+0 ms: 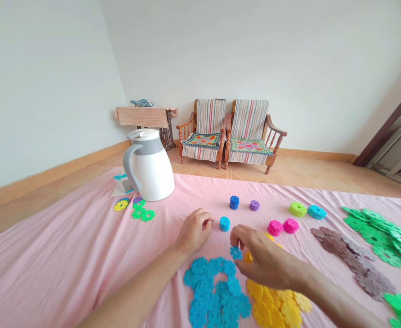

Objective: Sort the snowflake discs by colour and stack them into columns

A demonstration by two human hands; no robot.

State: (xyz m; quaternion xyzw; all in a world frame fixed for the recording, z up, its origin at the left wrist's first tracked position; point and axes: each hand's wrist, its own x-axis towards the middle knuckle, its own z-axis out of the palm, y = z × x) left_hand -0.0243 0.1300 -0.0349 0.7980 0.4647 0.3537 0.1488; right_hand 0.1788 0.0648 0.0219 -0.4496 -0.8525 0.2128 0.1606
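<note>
My right hand [260, 257] pinches a light-blue snowflake disc [236, 252] between thumb and fingers, just above a pile of light-blue discs [215, 291]. My left hand [195, 230] rests curled on the pink cloth [67, 255], fingers bent next to a small light-blue stack [224, 223]; I cannot make out anything in it. A pile of yellow discs [277, 305] lies under my right wrist.
Small stacks stand further back: dark blue [234, 202], purple [254, 205], two pink [282, 226], lime [297, 209], teal [317, 212]. Brown [353, 259] and green [381, 234] piles lie at the right. A white jug [150, 166] stands at the back left, two chairs [230, 134] beyond.
</note>
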